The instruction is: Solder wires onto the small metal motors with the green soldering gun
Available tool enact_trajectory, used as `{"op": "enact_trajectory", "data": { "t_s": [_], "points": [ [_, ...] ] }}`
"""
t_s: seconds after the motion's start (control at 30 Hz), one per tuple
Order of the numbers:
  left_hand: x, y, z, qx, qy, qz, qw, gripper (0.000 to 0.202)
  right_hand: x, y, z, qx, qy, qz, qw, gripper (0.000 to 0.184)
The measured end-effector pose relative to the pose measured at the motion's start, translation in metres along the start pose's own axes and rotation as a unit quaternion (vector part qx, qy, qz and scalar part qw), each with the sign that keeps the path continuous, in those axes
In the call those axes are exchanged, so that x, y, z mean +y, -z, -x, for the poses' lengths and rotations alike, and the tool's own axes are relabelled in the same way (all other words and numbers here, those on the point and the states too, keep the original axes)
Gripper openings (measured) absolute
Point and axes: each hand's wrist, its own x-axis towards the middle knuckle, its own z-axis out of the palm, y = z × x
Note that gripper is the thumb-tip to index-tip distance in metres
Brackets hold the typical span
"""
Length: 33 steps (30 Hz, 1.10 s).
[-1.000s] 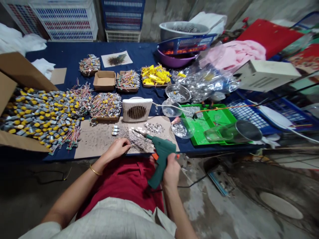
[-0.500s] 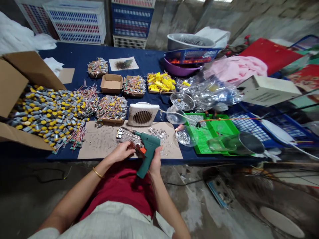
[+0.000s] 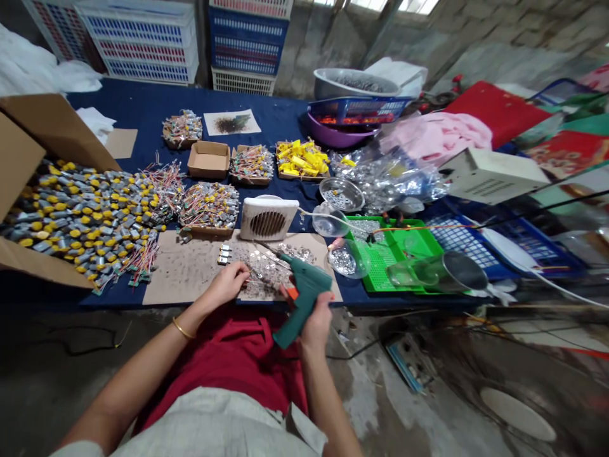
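Where the head view looks down on the bench, the right hand [image 3: 318,322] wraps its fingers around the handle of a dark green, pistol-shaped tool [image 3: 309,282], held over the near edge of a flat brown cardboard sheet [image 3: 174,285]. Its slim metal tip [image 3: 270,249] points away, toward a grimy white louvred box [image 3: 269,219]. The left hand [image 3: 229,281] is just beside the tool, fingertips bunched close together; whether they hold anything, I cannot tell. Three small silver-and-white blocks [image 3: 224,255] stand lined up just beyond. Good handling, I judge, means a steady wrist, bringing only the tip to the piece, and keeping bare fingertips clear of possibly hot metal. Hidden are whatever lies beneath the left palm and some right fingers behind the handle; the tip's end blurs among scattered silvery bits [image 3: 269,274].
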Motion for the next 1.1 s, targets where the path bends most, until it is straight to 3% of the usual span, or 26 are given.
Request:
{"op": "enact_trajectory", "data": {
  "t_s": [0.13, 0.27, 0.43, 0.53, 0.77, 0.9, 1.1],
  "points": [
    [0.013, 0.007, -0.020, -0.071, -0.033, -0.105, 0.991, 0.017, -0.028, 0.046, 0.003, 0.038, -0.047, 0.086, 0.994, 0.072],
    [0.019, 0.004, -0.030, -0.083, -0.043, -0.168, 0.981, 0.018, -0.040, 0.064, 0.012, 0.012, -0.048, 0.224, 0.973, 0.063],
    [0.011, 0.005, -0.026, -0.121, -0.031, -0.180, 0.976, 0.017, -0.037, 0.066, 0.016, -0.060, 0.091, 0.361, 0.926, 0.059],
    [0.013, 0.007, -0.025, -0.120, -0.027, -0.209, 0.970, 0.017, -0.038, 0.064, 0.015, -0.076, 0.125, 0.389, 0.909, 0.059],
    [0.023, 0.003, -0.028, -0.134, -0.102, -0.262, 0.950, 0.023, -0.043, 0.062, 0.015, -0.064, 0.100, 0.377, 0.918, 0.059],
    [0.021, -0.003, -0.030, -0.134, -0.092, -0.272, 0.948, 0.023, -0.040, 0.064, 0.015, -0.052, 0.090, 0.364, 0.926, 0.060],
    [0.021, -0.020, -0.022, -0.073, -0.049, -0.282, 0.955, 0.026, -0.042, 0.064, 0.014, -0.054, 0.054, 0.341, 0.937, 0.062]
  ]
}}
